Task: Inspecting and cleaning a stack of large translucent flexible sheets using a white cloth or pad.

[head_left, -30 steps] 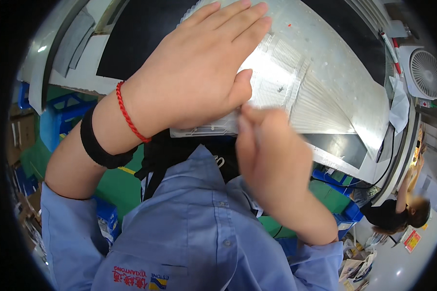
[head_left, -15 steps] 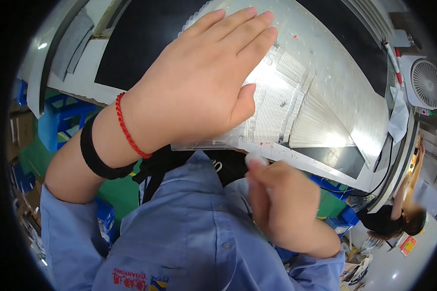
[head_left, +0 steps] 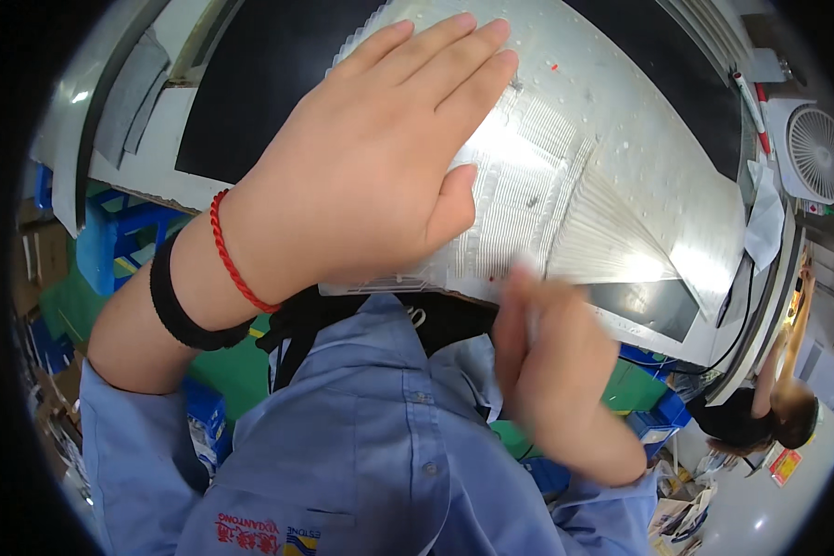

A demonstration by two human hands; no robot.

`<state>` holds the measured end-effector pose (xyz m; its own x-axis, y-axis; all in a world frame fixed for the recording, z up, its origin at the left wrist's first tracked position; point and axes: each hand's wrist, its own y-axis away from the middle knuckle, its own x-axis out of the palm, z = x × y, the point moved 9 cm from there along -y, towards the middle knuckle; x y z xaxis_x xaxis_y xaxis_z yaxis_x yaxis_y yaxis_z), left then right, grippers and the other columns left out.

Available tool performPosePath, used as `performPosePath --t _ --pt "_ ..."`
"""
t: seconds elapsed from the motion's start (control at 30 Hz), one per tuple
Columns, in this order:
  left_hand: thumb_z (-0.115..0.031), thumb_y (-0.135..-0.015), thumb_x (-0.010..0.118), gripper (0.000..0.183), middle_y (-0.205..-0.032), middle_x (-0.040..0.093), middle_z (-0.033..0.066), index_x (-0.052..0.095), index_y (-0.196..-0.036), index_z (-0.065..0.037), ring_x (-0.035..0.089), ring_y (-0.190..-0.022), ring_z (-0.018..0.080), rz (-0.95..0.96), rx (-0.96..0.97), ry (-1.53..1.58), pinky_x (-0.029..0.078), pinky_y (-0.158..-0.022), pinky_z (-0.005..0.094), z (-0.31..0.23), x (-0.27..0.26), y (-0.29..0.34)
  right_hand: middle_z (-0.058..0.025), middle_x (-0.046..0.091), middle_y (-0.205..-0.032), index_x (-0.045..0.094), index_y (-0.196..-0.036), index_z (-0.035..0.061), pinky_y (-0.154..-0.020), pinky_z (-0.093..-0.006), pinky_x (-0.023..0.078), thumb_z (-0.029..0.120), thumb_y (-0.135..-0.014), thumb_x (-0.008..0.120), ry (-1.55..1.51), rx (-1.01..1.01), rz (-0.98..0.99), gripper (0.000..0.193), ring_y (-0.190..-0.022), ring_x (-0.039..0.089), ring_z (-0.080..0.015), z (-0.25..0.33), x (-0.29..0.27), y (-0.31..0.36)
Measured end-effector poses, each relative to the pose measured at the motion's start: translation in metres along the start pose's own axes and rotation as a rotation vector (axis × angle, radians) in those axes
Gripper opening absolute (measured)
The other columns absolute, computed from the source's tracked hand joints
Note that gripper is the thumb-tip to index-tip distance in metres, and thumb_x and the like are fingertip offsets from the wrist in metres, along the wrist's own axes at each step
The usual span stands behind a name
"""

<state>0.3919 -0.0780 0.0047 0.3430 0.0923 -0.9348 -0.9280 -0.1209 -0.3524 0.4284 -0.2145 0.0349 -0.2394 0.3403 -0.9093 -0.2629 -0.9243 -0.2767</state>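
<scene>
On the far left, floor level: blue crates (head_left: 111,250) and green floor below the bench (head_left: 148,153) edge; well apart from the work, no bearing on it.
Bench: grey top w/ a black mat (head_left: 259,83) at upper left; the work sits right of the mat.
Left hand (head_left: 380,176): flat, palm down, fingers straight and together, pressing on the clear ribbed sheets (head_left: 565,185). Grasps nothing, just pins them. Red cord and black band at the wrist.
Clear ribbed sheets: a stack of shiny see-through pieces, fanned out to the right, near edge just at the bench edge by the person's chest.
Risk 1: sheets look slick, so if palm pressure eases the fan could likely slide and spill off the near edge.
Risk 2: palm covers much of the stack; a piece pulled from under it may drag its neighbours and upset the order.
Right hand (head_left: 547,371): motion-blurred, at the near edge of the sheets, fingers bunched. Cannot tell if it pinches a piece or is empty.
Risk 3: fast move + thin edges; prob. easy to take two pieces at once, or bend a corner.
Right side: pens (head_left: 746,93) and a small white fan (head_left: 817,153) at the bench rim, near but not touching the sheets; airflow, if on, might lift loose pieces.
Far right: another person (head_left: 760,417) below the bench, well apart.
</scene>
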Motion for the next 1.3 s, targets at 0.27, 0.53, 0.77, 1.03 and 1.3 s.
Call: performPosePath --t 0.27,0.53,0.77,1.03,1.3 --pt "-0.013 -0.078 0.053 0.07 -0.152 0.039 0.0201 0.039 -0.145 0.001 0.037 -0.141 0.0368 0.163 -0.138 0.188 0.028 -0.116 0.0498 -0.006 -0.017 -0.01 -0.0077 0.055 -0.066 0.059 -0.091 0.0035 -0.046 -0.0375 0.044 0.005 -0.084 0.07 -0.106 0.064 -0.029 0.013 -0.051 0.056 -0.0245 -0.022 -0.007 -0.014" --pt "-0.014 -0.079 0.052 0.07 -0.153 0.038 0.0206 0.039 -0.146 0.0 0.036 -0.141 0.0372 0.161 -0.126 0.176 0.026 -0.117 0.0497 -0.006 -0.017 -0.01 -0.0113 0.057 -0.07 0.058 -0.091 0.0048 -0.049 -0.0392 0.046 0.008 -0.087 0.068 -0.261 0.163 -0.02 0.011 -0.055 0.058 -0.0302 -0.033 -0.011 -0.023" --pt "-0.014 -0.079 0.051 0.071 -0.153 0.036 0.0205 0.038 -0.147 0.0 0.035 -0.142 0.0365 0.167 -0.11 0.168 0.025 -0.118 0.0491 -0.01 -0.018 -0.013 -0.0083 0.054 -0.067 0.057 -0.089 0.0057 -0.05 -0.0378 0.047 0.007 -0.086 0.068 -0.269 0.084 0.003 0.011 -0.054 0.056 -0.0291 -0.018 -0.028 0.002" --pt "-0.014 -0.079 0.05 0.07 -0.154 0.036 0.0203 0.038 -0.147 0.0 0.034 -0.142 0.0362 0.172 -0.113 0.143 0.024 -0.119 0.0485 -0.009 -0.017 -0.013 -0.0089 0.054 -0.067 0.059 -0.095 0.0053 -0.048 -0.037 0.045 0.002 -0.081 0.072 -0.25 0.079 0.05 0.02 -0.055 0.058 -0.0271 -0.017 -0.017 0.008" --pt "-0.014 -0.079 0.049 0.07 -0.153 0.037 0.0203 0.039 -0.146 0.0 0.034 -0.143 0.0363 0.164 -0.111 0.144 0.024 -0.119 0.0482 -0.01 -0.018 -0.014 -0.0086 0.056 -0.069 0.06 -0.094 0.0051 -0.047 -0.0378 0.045 0.007 -0.083 0.07 -0.032 0.046 0.072 0.014 -0.056 0.06 -0.0263 -0.016 -0.003 0.008"
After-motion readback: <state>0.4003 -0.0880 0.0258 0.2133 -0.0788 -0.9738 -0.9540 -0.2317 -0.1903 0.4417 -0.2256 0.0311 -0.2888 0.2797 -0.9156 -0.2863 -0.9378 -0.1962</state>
